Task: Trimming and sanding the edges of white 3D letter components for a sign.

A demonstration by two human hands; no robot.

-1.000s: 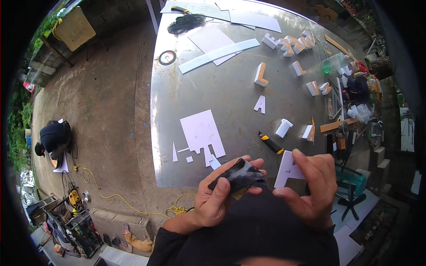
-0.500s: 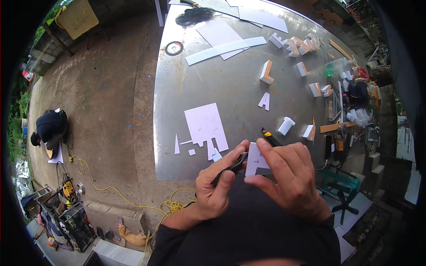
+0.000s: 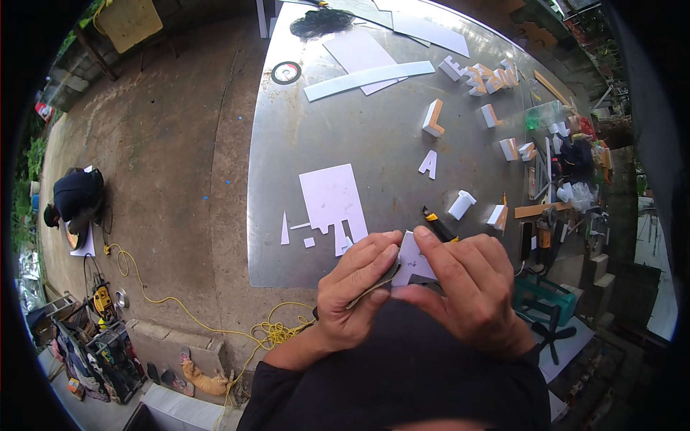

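Note:
My right hand (image 3: 471,287) pinches a small white board letter (image 3: 412,260) between thumb and fingers; it has a notched lower edge and a faint pencil mark. In my left hand (image 3: 353,281) is a bent strip, dark on one face, that looks like sandpaper (image 3: 381,281), pressed against the letter's left edge. Just beyond my right fingers lies a black and yellow utility knife (image 3: 440,224). A white sheet with cut-outs (image 3: 329,194) rests ahead of my left hand, small offcuts beside it. Farther off is a flat white letter A (image 3: 428,164).
Thick white letters with tan sides (image 3: 433,118) stand about the metal table (image 3: 280,151). White board strips (image 3: 370,80) and a cutting disc (image 3: 286,72) lie at the far side. Tools crowd the right edge. At left, a person (image 3: 77,197) crouches on the floor near a yellow cord (image 3: 172,304).
My left fingers have shifted along the letter's edge, and the strip's tan edge now shows where its dark face did. The letter has tilted slightly in my right hand.

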